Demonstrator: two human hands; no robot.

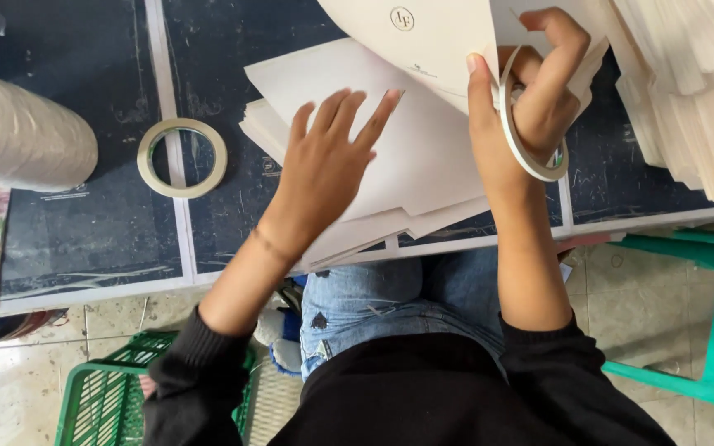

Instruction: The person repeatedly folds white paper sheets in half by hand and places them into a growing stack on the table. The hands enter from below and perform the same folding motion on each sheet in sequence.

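My left hand (328, 157) lies flat, fingers spread, on a stack of cream paper sheets (423, 165) at the table's front edge. My right hand (530, 99) grips a thin roll of tape (530, 153) worn around the fingers, and its thumb pinches the edge of a lifted cream sheet (423, 41) with a small round emblem. That sheet is raised above the stack.
A second thin tape ring (182, 157) lies on the dark table (84, 231). Several large tape rolls (18, 132) lie at the left. A tall pile of cream sheets (687, 91) stands at the right. Green plastic stool (704, 264) and green crate (105, 396) on the floor.
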